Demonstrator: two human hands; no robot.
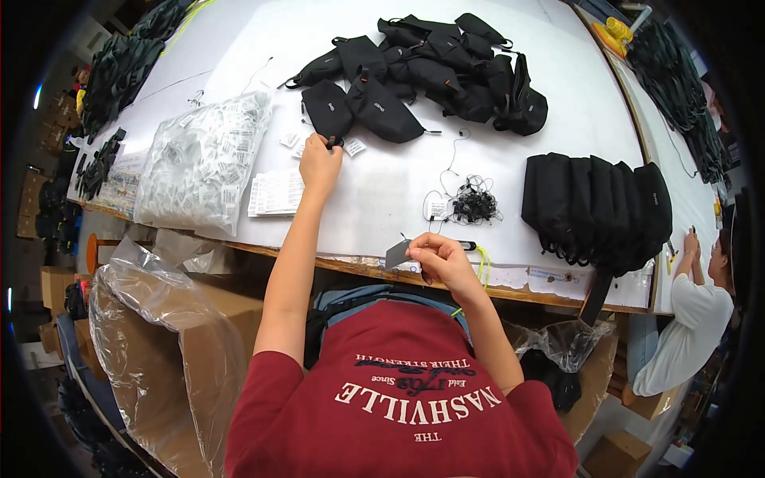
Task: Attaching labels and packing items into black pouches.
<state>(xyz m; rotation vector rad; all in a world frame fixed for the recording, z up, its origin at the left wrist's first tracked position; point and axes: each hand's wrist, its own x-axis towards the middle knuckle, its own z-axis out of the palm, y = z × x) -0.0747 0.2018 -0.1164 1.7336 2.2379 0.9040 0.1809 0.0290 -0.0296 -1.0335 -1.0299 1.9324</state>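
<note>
Where the wide white worktable (pixel 382 199) meets its wooden front edge, the right hand (pixel 442 259) is closed in a pinch on a small grey card tag (pixel 397 253). The left hand (pixel 320 163) is stretched out, fingers closed on the lower end of a black fabric pouch (pixel 327 111). More black pouches are heaped (pixel 454 64) at the far side and stacked in a row (pixel 598 207) at right. A clear plastic bag of white labels (pixel 203 159) lies left. Plastic-lined cardboard boxes (pixel 167 350) are seen below; another person (pixel 685 319) is working at right.

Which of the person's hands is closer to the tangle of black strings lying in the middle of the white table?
The right. The right hand, holding a small dark tag, is just below the tangle of black strings. The left hand is farther off to the left, gripping a black pouch.
</note>
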